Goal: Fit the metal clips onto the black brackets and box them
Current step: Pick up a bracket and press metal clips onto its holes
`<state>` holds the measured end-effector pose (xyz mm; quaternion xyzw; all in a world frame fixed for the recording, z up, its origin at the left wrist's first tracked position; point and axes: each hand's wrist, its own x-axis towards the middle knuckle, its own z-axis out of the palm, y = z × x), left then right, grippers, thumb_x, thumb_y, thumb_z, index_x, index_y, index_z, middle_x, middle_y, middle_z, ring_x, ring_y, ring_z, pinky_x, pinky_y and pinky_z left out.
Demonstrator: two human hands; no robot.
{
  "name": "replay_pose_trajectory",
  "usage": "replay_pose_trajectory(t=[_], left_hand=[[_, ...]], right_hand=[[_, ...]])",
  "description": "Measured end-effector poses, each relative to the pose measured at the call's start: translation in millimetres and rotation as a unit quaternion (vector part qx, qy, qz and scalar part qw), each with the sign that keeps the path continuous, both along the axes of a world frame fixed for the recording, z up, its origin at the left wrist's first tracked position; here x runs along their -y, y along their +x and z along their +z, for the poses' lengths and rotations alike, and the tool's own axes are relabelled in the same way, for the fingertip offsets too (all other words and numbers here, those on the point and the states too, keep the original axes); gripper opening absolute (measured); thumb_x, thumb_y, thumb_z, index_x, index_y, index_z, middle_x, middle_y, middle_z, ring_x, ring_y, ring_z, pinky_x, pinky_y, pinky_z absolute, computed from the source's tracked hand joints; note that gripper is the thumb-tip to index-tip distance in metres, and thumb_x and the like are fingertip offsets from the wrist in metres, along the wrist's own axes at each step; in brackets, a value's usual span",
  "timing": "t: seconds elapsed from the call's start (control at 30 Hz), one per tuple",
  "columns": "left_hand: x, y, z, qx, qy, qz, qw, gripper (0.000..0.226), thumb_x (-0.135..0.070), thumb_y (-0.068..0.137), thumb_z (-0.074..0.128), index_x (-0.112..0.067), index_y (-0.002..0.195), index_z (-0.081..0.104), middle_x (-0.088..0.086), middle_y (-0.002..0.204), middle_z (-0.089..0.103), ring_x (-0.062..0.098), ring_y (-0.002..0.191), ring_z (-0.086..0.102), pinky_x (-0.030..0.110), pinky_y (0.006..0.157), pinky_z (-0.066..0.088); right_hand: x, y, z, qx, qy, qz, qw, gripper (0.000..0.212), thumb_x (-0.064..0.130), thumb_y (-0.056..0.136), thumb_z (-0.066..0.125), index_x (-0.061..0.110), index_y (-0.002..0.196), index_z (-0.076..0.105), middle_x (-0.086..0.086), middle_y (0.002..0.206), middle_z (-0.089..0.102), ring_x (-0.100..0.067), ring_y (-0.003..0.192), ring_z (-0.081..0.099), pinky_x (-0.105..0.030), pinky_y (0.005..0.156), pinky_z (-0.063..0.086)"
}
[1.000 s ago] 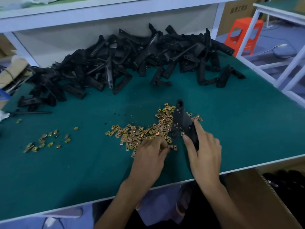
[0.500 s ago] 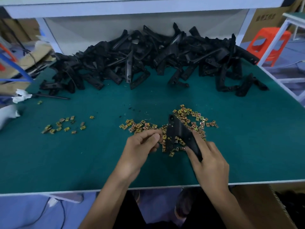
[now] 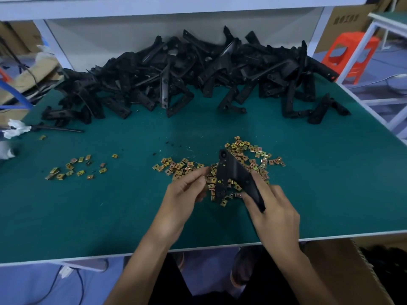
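the right hand (image 3: 273, 210) holds a black bracket (image 3: 233, 170). the left hand (image 3: 185, 192) pinches, but i cannot tell what.

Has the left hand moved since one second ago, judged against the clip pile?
Yes. The left hand left the near edge of the clip pile; its fingertips are now farther from the person, beside the middle of the black bracket.

The black angled plastic bracket (image 3: 233, 170) ends hidden inside the right hand (image 3: 273, 213). Whether the left hand (image 3: 187, 192) pinches any of the small gold metal clips (image 3: 253, 155) is unclear. The brown cardboard box (image 3: 343, 265) below the bench (image 3: 110, 205), at its near edge, is cut off.
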<state>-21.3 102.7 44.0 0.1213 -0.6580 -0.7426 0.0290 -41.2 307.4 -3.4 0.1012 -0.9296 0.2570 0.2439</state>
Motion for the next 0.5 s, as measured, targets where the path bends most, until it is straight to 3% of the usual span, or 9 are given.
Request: replay_pose_trajectory(t=[0.2, 0.4, 0.5], left_hand=[[1.1, 1.8, -0.2, -0.005, 0.000, 0.001, 1.000, 0.008, -0.004, 0.097, 0.064, -0.010, 0.102, 0.066, -0.002, 0.076, 0.073, 0.011, 0.073, 0.070, 0.017, 0.066, 0.053], [-0.2, 4.3, 1.1, 0.008, 0.007, -0.024, 1.000, 0.013, 0.000, 0.100, 0.057, -0.012, 0.097, 0.062, -0.002, 0.080, 0.074, 0.012, 0.078, 0.070, 0.023, 0.069, 0.057], [-2.2, 4.3, 2.8, -0.006, -0.004, -0.021, 1.000, 0.027, -0.001, 0.100, 0.057, -0.022, 0.097, 0.073, -0.005, 0.076, 0.070, 0.010, 0.073, 0.065, 0.019, 0.069, 0.054]], right_hand=[[-0.6, 1.2, 3.1, 0.005, 0.001, 0.008, 1.000, 0.056, 0.040, 0.089, 0.072, 0.028, 0.142, 0.056, 0.001, 0.089, 0.056, -0.024, 0.070, 0.060, -0.034, 0.048, 0.048], [0.3, 1.0, 3.5, 0.002, 0.003, 0.005, 1.000, 0.058, 0.038, 0.087, 0.076, 0.027, 0.141, 0.058, 0.001, 0.090, 0.057, -0.023, 0.071, 0.060, -0.031, 0.049, 0.045], [0.6, 0.8, 3.0, -0.002, 0.005, 0.002, 1.000, 0.058, 0.038, 0.087, 0.075, 0.027, 0.141, 0.058, 0.002, 0.090, 0.056, -0.023, 0.071, 0.060, -0.032, 0.049, 0.045]])
